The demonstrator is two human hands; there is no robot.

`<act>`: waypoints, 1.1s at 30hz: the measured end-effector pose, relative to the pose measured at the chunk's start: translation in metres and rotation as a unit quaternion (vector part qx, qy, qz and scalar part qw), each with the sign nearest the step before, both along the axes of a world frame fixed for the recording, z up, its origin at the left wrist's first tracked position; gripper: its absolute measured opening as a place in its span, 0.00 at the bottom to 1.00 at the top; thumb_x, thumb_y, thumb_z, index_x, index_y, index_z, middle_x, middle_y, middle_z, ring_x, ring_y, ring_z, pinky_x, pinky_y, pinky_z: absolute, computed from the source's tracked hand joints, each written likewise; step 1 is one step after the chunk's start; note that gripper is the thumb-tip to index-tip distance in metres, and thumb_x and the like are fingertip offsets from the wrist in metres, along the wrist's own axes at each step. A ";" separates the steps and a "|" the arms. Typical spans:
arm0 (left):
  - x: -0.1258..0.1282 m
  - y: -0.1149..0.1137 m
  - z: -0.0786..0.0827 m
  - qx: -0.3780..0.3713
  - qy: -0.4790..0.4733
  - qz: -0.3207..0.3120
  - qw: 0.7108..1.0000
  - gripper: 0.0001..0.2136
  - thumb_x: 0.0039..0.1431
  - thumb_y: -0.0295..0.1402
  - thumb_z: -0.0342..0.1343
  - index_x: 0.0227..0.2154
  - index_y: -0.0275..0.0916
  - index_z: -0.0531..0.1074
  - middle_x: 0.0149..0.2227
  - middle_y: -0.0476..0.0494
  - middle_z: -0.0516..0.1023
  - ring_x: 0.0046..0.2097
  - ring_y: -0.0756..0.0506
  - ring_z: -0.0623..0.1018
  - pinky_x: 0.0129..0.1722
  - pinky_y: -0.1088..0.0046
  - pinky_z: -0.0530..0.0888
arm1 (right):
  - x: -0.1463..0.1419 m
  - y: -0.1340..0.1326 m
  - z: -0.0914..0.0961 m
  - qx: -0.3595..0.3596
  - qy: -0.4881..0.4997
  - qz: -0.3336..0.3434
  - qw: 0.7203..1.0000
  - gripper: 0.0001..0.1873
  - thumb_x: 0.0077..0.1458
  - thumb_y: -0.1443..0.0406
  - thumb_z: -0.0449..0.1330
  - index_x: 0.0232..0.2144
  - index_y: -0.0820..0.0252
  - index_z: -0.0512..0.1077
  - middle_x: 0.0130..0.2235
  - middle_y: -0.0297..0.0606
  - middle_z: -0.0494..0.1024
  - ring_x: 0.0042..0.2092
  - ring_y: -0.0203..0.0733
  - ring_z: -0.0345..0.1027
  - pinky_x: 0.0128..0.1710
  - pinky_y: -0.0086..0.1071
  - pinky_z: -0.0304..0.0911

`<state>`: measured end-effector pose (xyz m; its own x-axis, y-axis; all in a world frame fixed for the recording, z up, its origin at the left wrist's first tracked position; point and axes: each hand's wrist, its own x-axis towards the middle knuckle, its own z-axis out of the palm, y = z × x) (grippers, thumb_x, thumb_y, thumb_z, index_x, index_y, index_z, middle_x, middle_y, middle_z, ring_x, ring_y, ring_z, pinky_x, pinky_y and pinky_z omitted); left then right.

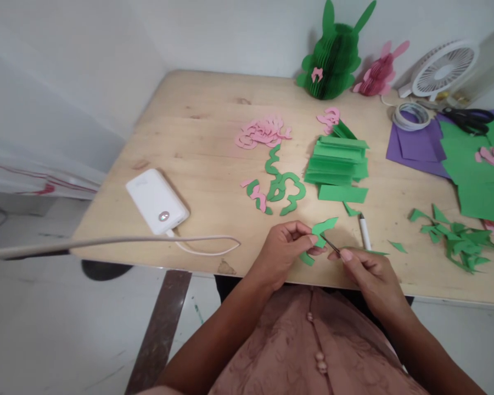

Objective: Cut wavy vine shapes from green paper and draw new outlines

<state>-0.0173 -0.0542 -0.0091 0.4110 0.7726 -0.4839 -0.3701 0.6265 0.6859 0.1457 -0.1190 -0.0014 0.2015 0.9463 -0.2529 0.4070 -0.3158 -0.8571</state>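
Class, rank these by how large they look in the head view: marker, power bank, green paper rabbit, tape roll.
Largest to smallest:
1. green paper rabbit
2. power bank
3. tape roll
4. marker
The power bank's nearness to the camera may flatter it.

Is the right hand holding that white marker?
No, the white marker lies on the table, just beyond the right hand.

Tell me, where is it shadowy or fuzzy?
Head view: dark shade fills folds of the green, long-eared paper figure; head view: a soft shadow edges the white, round-cornered power bank; head view: the tip of the thin dark tool in the right hand looks too small and soft to make out.
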 end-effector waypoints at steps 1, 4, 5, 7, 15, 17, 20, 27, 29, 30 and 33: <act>0.000 0.000 0.000 0.002 0.002 -0.002 1.000 0.11 0.40 0.33 0.67 0.21 0.35 0.70 0.21 0.51 0.75 0.26 0.50 0.77 0.32 0.74 0.72 | 0.001 0.000 0.000 -0.001 0.003 0.001 1.000 0.20 0.53 0.50 0.58 0.25 0.56 0.82 0.21 0.36 0.77 0.27 0.43 0.72 0.28 0.30 0.66; 0.000 0.001 0.001 0.010 0.008 -0.008 1.000 0.10 0.41 0.34 0.66 0.21 0.35 0.71 0.21 0.50 0.75 0.26 0.50 0.77 0.32 0.74 0.73 | 0.003 -0.001 -0.002 -0.002 0.005 0.008 1.000 0.19 0.53 0.51 0.58 0.27 0.55 0.82 0.27 0.37 0.82 0.32 0.46 0.75 0.31 0.32 0.68; 0.000 0.001 0.001 0.011 0.009 -0.011 1.000 0.10 0.41 0.34 0.66 0.21 0.35 0.71 0.21 0.50 0.75 0.26 0.50 0.77 0.32 0.74 0.72 | 0.003 -0.001 -0.002 -0.003 0.004 0.010 1.000 0.18 0.53 0.51 0.58 0.28 0.54 0.83 0.29 0.38 0.82 0.32 0.46 0.76 0.32 0.32 0.69; 0.000 0.002 0.002 0.010 0.012 -0.014 1.000 0.10 0.41 0.34 0.66 0.21 0.35 0.70 0.20 0.51 0.75 0.25 0.51 0.76 0.32 0.75 0.72 | 0.004 -0.001 -0.002 -0.005 0.000 0.012 1.000 0.18 0.53 0.50 0.58 0.28 0.54 0.83 0.30 0.38 0.83 0.33 0.47 0.76 0.32 0.33 0.69; -0.001 0.002 0.003 0.013 0.013 -0.015 1.000 0.11 0.40 0.34 0.67 0.20 0.36 0.70 0.21 0.51 0.75 0.25 0.51 0.75 0.31 0.75 0.71 | 0.003 -0.001 -0.001 -0.001 -0.006 0.014 1.000 0.19 0.53 0.50 0.58 0.28 0.54 0.82 0.30 0.37 0.83 0.32 0.47 0.76 0.31 0.33 0.70; -0.001 0.002 0.003 0.014 0.013 -0.015 1.000 0.11 0.40 0.34 0.67 0.20 0.36 0.70 0.21 0.51 0.75 0.25 0.51 0.75 0.31 0.75 0.72 | 0.003 -0.001 -0.001 -0.002 -0.007 0.013 1.000 0.18 0.53 0.50 0.58 0.28 0.54 0.82 0.30 0.37 0.83 0.32 0.46 0.76 0.31 0.33 0.70; -0.001 0.002 0.004 0.016 0.015 -0.014 1.000 0.10 0.40 0.34 0.66 0.20 0.36 0.70 0.20 0.52 0.74 0.25 0.51 0.75 0.31 0.75 0.72 | 0.002 -0.002 -0.001 -0.005 -0.008 0.010 1.000 0.18 0.53 0.51 0.59 0.28 0.54 0.82 0.29 0.36 0.83 0.32 0.46 0.76 0.30 0.32 0.69; -0.001 0.002 0.005 0.012 0.022 -0.018 1.000 0.10 0.41 0.34 0.66 0.20 0.37 0.70 0.19 0.53 0.73 0.24 0.50 0.76 0.32 0.73 0.72 | 0.003 -0.002 0.000 -0.003 -0.011 0.024 1.000 0.18 0.54 0.52 0.58 0.29 0.55 0.82 0.30 0.36 0.83 0.32 0.47 0.75 0.30 0.33 0.69; -0.001 0.002 0.005 0.011 0.022 -0.019 1.000 0.10 0.40 0.34 0.66 0.20 0.37 0.70 0.19 0.52 0.73 0.25 0.50 0.76 0.32 0.73 0.72 | 0.004 -0.002 0.000 -0.002 -0.021 0.025 0.999 0.18 0.54 0.52 0.58 0.28 0.55 0.82 0.29 0.36 0.82 0.31 0.46 0.75 0.29 0.33 0.69; -0.001 0.002 0.005 0.012 0.023 -0.018 0.999 0.10 0.40 0.34 0.66 0.20 0.37 0.70 0.19 0.52 0.74 0.25 0.50 0.76 0.32 0.73 0.72 | 0.004 -0.002 0.000 -0.002 -0.026 0.023 0.999 0.18 0.54 0.52 0.58 0.28 0.55 0.82 0.28 0.35 0.82 0.31 0.46 0.75 0.29 0.32 0.69; -0.001 0.002 0.004 0.015 0.025 -0.020 0.999 0.10 0.41 0.35 0.66 0.20 0.37 0.71 0.20 0.51 0.74 0.25 0.50 0.76 0.32 0.73 0.72 | 0.004 -0.002 0.001 -0.003 -0.039 0.023 0.999 0.18 0.54 0.52 0.58 0.26 0.55 0.81 0.27 0.35 0.81 0.30 0.46 0.74 0.27 0.31 0.67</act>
